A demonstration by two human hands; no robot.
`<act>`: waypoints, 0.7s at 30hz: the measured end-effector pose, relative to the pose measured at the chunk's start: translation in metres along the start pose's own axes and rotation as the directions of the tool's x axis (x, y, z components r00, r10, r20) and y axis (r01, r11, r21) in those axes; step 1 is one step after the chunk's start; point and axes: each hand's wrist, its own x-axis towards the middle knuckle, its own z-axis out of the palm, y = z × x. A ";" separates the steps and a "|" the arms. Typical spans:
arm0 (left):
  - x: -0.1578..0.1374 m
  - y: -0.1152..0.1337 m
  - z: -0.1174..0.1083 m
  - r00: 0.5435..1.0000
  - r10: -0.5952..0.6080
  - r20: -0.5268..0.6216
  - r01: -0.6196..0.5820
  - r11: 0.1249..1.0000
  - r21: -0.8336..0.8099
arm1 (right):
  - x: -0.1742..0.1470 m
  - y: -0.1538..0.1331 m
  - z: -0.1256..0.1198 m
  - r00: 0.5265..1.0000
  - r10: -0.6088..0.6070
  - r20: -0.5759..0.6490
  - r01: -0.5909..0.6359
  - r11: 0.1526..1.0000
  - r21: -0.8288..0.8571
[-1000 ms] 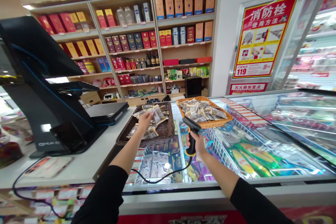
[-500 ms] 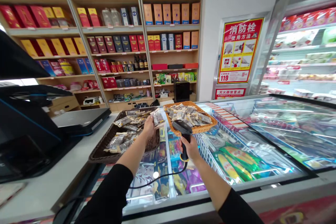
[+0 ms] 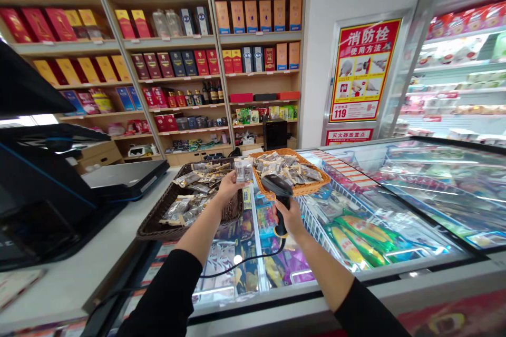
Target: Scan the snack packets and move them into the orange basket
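Between the fingers of my left hand [image 3: 228, 188] is a small clear packet [image 3: 243, 169], held up between two baskets. My right hand [image 3: 291, 217] grips the handle of a black barcode scanner [image 3: 278, 188], whose head points up and left near the packet. A cable [image 3: 253, 260] runs from the scanner's base to the left. The dark brown wicker basket [image 3: 153, 221] on the left is full of similar packets [image 3: 190, 201]. Behind the scanner, an orange-tan woven basket [image 3: 312, 188] also holds many packets [image 3: 290, 168].
Both baskets rest over a glass-topped chest freezer [image 3: 430, 253] with bagged goods inside. To the left, a counter [image 3: 98, 253] carries a black machine [image 3: 43, 189] and a flat scale-like plate [image 3: 128, 171]. Shelves of boxes [image 3: 174, 66] line the back wall.
My left hand has turned the packet more upright, facing me. The scanner in my right hand has shifted only slightly, and the whole view has moved a little.
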 end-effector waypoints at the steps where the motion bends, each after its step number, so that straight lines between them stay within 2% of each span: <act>1: 0.000 0.000 -0.001 1.000 -0.013 0.007 0.012 0.999 0.034 | 0.000 -0.001 0.000 1.000 0.001 0.005 -0.001 1.000 -0.006; 6: -0.001 0.002 -0.004 0.999 -0.020 -0.036 0.024 0.993 0.113 | -0.001 -0.002 0.000 1.000 0.000 0.003 0.000 1.000 -0.026; 11: -0.002 0.005 -0.006 0.997 -0.019 -0.080 0.024 0.998 0.053 | -0.001 -0.001 -0.001 1.000 0.013 -0.010 -0.013 0.999 -0.034; 17: 0.002 0.008 -0.006 0.959 -0.078 -0.271 0.036 0.987 -0.157 | -0.001 -0.001 0.000 1.000 0.010 -0.011 -0.011 0.998 -0.066; 21: 0.005 0.009 -0.009 0.912 -0.094 -0.400 0.034 0.987 -0.155 | -0.001 0.001 0.001 1.000 0.017 -0.012 -0.017 0.999 -0.038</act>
